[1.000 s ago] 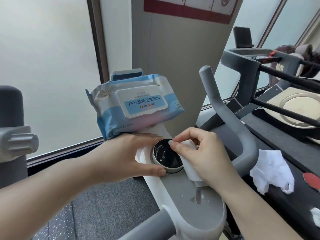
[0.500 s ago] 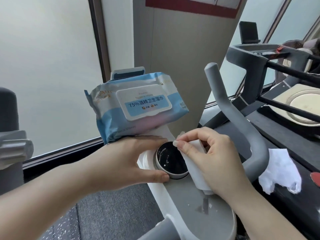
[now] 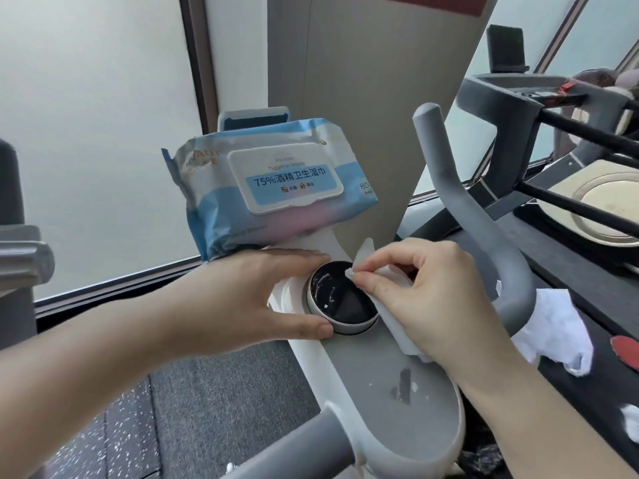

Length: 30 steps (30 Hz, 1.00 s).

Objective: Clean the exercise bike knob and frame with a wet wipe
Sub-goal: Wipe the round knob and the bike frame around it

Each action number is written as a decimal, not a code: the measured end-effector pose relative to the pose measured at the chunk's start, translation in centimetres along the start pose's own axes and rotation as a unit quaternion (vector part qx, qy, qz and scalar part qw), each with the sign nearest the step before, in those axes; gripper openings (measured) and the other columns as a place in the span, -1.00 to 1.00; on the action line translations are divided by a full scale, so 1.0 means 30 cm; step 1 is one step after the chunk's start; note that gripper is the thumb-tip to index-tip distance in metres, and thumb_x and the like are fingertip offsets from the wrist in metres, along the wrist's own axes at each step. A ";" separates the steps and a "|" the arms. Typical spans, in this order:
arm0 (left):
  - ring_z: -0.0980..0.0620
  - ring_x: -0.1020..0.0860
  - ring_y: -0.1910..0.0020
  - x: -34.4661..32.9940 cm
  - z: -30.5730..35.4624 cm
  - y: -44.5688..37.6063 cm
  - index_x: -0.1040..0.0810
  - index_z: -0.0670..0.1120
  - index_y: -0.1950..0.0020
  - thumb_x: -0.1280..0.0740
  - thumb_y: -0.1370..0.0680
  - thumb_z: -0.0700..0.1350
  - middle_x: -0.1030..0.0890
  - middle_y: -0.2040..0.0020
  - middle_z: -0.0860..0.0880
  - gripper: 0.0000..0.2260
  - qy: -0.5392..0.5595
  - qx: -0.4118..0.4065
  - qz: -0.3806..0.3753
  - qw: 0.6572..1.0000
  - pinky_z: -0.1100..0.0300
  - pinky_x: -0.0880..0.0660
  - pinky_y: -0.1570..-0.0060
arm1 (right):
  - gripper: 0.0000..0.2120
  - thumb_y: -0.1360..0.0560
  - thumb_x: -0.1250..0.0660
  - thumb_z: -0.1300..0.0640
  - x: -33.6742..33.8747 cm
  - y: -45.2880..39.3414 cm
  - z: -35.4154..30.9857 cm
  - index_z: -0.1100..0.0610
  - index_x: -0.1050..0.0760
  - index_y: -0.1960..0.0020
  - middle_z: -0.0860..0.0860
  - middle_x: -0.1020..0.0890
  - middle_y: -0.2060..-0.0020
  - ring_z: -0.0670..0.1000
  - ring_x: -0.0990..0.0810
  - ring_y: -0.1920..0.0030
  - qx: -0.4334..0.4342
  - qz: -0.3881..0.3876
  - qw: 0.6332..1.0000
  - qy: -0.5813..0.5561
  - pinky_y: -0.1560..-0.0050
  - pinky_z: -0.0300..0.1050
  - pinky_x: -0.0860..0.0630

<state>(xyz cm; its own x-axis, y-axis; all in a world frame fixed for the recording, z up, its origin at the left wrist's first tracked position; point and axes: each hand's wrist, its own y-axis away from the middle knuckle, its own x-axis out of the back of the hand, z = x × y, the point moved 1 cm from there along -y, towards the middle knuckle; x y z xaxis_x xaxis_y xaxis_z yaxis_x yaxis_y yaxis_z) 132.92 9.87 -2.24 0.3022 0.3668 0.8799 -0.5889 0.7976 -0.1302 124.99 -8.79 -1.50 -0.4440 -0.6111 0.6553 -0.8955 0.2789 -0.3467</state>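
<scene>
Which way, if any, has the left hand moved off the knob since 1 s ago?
No. The left hand still flanks the knob, thumb at its near rim, index finger along its far side.

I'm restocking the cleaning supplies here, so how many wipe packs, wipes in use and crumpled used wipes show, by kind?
Wipe packs: 1, the blue pack resting on the bike above the knob.
Wipes in use: 1, the white wipe pinched by the right hand.
Crumpled used wipes: 1, lying to the right of the handlebar.
Total: 3.
</scene>
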 end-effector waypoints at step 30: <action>0.40 -0.25 -0.31 -0.035 0.053 0.033 -0.12 0.34 -0.42 -0.19 -0.29 0.47 -0.26 -0.26 0.48 -0.27 0.006 0.096 -0.008 0.995 0.44 -0.19 -0.25 | -0.93 -0.33 -0.53 0.01 0.018 0.003 0.042 -0.01 -0.68 0.27 0.00 -0.62 0.30 -0.16 -0.47 0.33 -0.002 -0.110 0.988 -0.112 0.31 -0.37 -0.35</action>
<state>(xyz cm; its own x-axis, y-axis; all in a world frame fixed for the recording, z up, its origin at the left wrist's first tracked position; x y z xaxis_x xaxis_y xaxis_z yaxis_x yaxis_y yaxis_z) 130.85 9.51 -2.56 0.3214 0.3610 0.8754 -0.7155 0.6982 -0.0252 124.72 -10.02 -2.02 -0.2218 -0.8059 0.5489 -0.9698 0.1236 -0.2104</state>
